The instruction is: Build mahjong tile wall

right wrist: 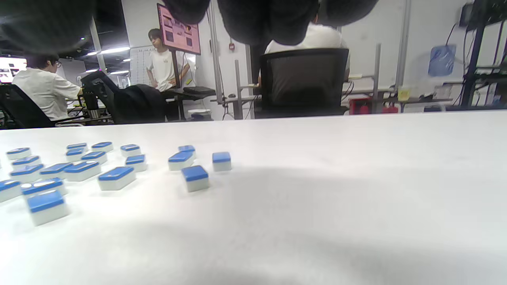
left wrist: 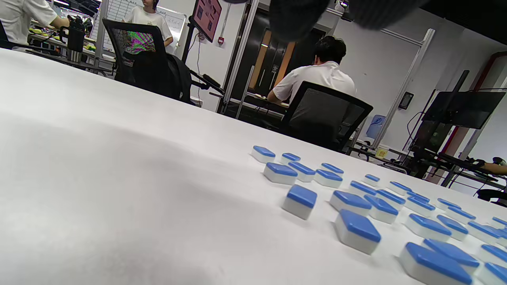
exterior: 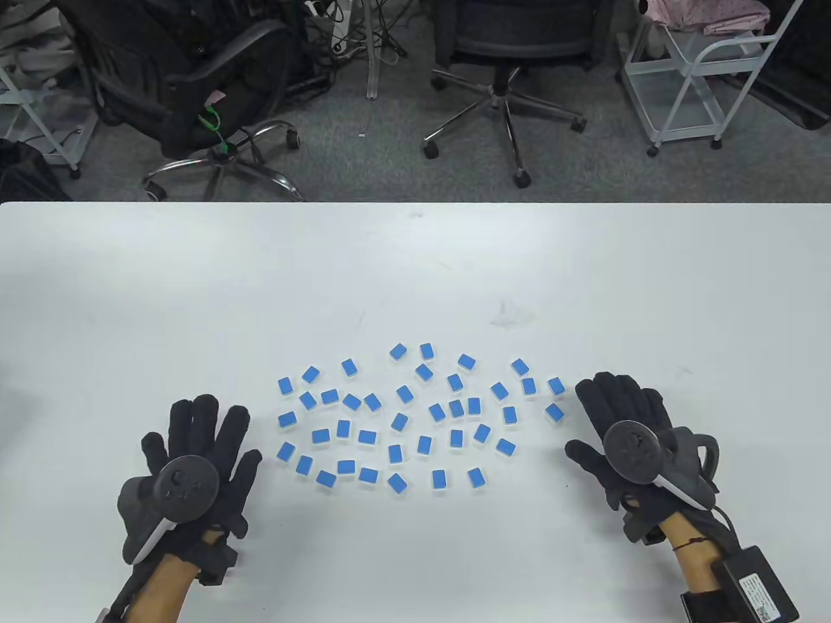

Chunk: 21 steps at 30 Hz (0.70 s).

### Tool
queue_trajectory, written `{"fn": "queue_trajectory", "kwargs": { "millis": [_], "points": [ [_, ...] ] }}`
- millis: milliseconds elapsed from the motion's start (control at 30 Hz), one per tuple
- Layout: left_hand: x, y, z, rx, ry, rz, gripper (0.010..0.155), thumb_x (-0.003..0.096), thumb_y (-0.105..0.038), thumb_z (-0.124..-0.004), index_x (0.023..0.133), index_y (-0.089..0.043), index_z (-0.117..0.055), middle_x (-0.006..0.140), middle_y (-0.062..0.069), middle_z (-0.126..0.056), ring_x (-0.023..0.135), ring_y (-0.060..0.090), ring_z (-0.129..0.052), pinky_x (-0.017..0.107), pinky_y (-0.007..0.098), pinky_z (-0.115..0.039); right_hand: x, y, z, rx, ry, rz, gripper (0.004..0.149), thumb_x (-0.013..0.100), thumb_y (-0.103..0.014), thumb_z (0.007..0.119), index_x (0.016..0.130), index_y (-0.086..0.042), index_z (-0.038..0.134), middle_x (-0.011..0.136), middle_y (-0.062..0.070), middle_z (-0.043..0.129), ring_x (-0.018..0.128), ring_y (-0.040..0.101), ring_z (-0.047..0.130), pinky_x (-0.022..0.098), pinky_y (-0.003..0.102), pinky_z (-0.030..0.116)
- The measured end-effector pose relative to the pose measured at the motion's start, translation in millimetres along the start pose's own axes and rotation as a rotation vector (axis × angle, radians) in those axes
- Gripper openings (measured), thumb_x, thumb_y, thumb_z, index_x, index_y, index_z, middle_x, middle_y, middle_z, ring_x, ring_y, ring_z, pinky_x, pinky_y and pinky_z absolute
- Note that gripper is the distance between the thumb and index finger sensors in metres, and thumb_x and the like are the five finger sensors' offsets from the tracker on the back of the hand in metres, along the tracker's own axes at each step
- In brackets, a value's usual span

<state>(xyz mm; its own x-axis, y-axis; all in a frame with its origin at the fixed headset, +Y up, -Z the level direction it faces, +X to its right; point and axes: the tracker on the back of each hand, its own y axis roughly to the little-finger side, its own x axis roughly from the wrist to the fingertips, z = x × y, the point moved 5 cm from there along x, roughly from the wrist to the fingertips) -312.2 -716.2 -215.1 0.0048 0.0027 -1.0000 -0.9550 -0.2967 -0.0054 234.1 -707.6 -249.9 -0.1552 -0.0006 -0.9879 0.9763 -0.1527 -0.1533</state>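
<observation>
Though small, likely dense and rigid: mahjong tiles [exterior: 399,422], blue backs up over white bodies, glossy enough to slip under a loose pinch. Probably light singly, awkward only in rows. Best taken across the two long side faces, thumb against forefinger, or pushed along the table [exterior: 415,259] edge-on with flat fingers to line up several at once. No sign of fragility; hard corners, sliding easily on the smooth white top by the look of it.

Scattered loose in a broad patch at mid-table toward the near edge, all flat, none stacked, turned every which way, mostly apart from one another. No wall begun.

Left hand [exterior: 195,457] flat on the table, fingers spread, nothing held; nearest tiles just beside its fingertips to the right. Right hand [exterior: 623,431] likewise palm-down, fingers extended and close together, nothing held; nearest tile [exterior: 554,413] just beside its fingertips to the left. Tile patch thus between the two hands, untouched by either.

From the wrist views: only dark fingertips at the top edge, tiles off to the inner side.
</observation>
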Motion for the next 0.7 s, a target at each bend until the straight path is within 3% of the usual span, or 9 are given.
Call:
{"fn": "queue_trajectory", "kwargs": {
  "millis": [333, 700],
  "points": [
    [-0.1, -0.8, -2.5, -0.007, 0.020, 0.003, 0.067, 0.0506, -0.062, -0.055, 0.113, -0.041, -0.040, 0.123, -0.006, -0.015, 0.113, 0.026, -0.004, 0.074, 0.065, -0.007, 3.1, -0.5, 7.8, -0.022, -0.013, 0.008, 0.080, 0.036, -0.062, 0.070, 0.102, -0.033, 0.036, 0.115, 0.005, 0.045, 0.107, 0.035, 0.048, 0.078, 0.061, 0.041],
    [0.3, -1.6, -3.5, -0.010, 0.023, -0.009, 0.067, 0.0507, -0.062, -0.055, 0.113, -0.041, -0.041, 0.123, -0.006, -0.015, 0.114, 0.026, -0.004, 0.074, 0.065, -0.008, 2.2, -9.0, 11.1, -0.145, 0.027, 0.008, 0.076, 0.036, -0.053, 0.079, 0.100, -0.035, 0.042, 0.106, 0.002, 0.064, 0.095, 0.032, 0.071, 0.075, 0.059, 0.054]
  ]
}}
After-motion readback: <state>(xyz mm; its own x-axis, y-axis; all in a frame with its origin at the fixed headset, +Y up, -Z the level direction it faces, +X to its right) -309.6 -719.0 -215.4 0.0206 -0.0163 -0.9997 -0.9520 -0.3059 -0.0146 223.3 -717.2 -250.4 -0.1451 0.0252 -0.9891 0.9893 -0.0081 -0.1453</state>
